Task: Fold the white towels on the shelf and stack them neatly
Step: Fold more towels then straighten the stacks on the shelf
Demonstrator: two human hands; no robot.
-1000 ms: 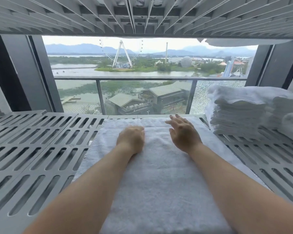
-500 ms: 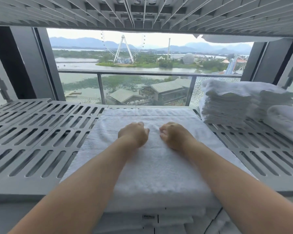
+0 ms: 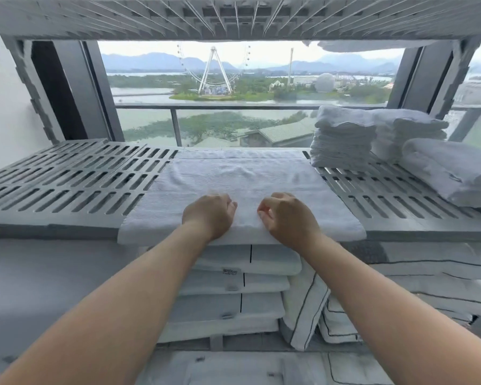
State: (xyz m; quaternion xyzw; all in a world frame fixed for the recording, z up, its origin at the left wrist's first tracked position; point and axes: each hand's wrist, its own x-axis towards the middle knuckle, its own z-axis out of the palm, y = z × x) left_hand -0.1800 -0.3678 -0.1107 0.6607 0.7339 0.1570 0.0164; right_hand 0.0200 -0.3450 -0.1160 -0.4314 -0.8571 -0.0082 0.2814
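Note:
A white towel [image 3: 239,179] lies flat across the middle of the grey slotted shelf [image 3: 75,179], its near edge hanging a little over the shelf's front lip. My left hand [image 3: 208,213] and my right hand [image 3: 285,215] rest side by side on the towel near that front edge, both with fingers curled and pinching the cloth. A stack of folded white towels [image 3: 342,143] stands at the shelf's back right, with a second stack [image 3: 408,132] beside it.
A larger folded towel [image 3: 453,170] lies at the far right of the shelf. Below the shelf sit piles of folded white linens [image 3: 233,284] with dark piping. Another slotted shelf [image 3: 233,18] hangs close overhead. A window with a railing is behind.
Both hands slid back from the towel's middle to its near edge and closed from flat to curled. The view pulled back and down, showing the shelf's front lip and the linens below.

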